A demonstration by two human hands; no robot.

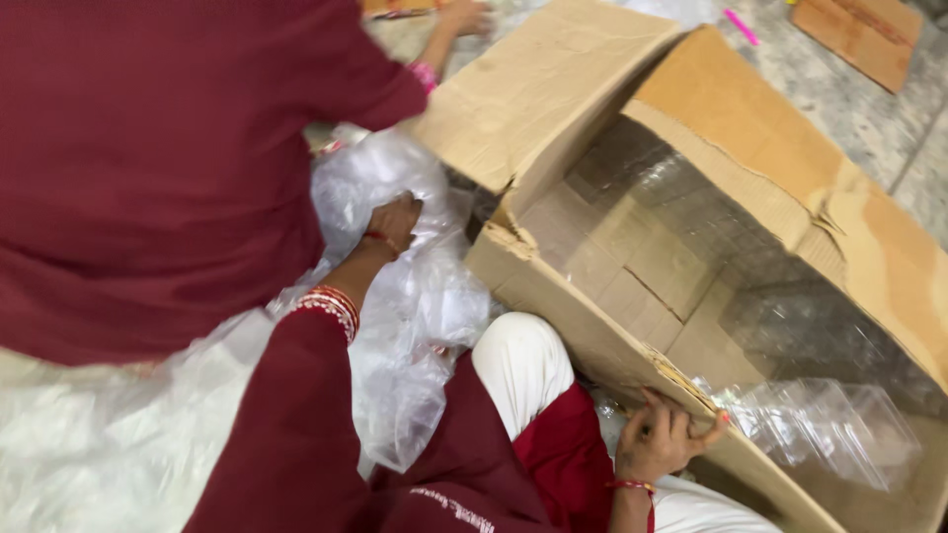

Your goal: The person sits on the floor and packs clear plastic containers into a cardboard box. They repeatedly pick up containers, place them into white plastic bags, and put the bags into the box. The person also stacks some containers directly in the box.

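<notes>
Floor (pixel 869 128) is grey speckled stone with tile seams, seen top right; scrap of flat cardboard (pixel 861 35) lies on it at the top edge, a small pink stick-like item (pixel 741 27) near it, too blurred to identify. Whole frame has motion blur

Big cardboard box (pixel 691 247) lies on its side, open mouth facing the person, flaps creased and torn at the edges, brown corrugated, worn. Inside: cardboard divider sheets and stacked clear plastic containers (pixel 820 419), thin, glossy, rigid-looking, spilling toward the lower right corner of the box. Left of the box a heap of crumpled clear plastic bag (pixel 415 296), thin film, wrinkled, whitish where bunched, spreading down to the lower left

Left hand (pixel 393 222) is closed down into the top of the plastic bag, fingers curled and gripping a bunch of film; red thread at the wrist, red and white bangles further up, maroon sleeve. Right hand (pixel 660 439) rests on the lower front edge of the cardboard box, fingers bent loosely over the rim, index partly extended, touching cardboard, just beside the clear plastic containers; whether it actually clamps the rim cannot be told. White trousers and maroon cloth of the person's lap sit between both hands

Another person in a maroon top (pixel 148 168) fills the upper left, their hand (pixel 464 15) reaching out at the top edge, well apart from the wearer's hands
</notes>
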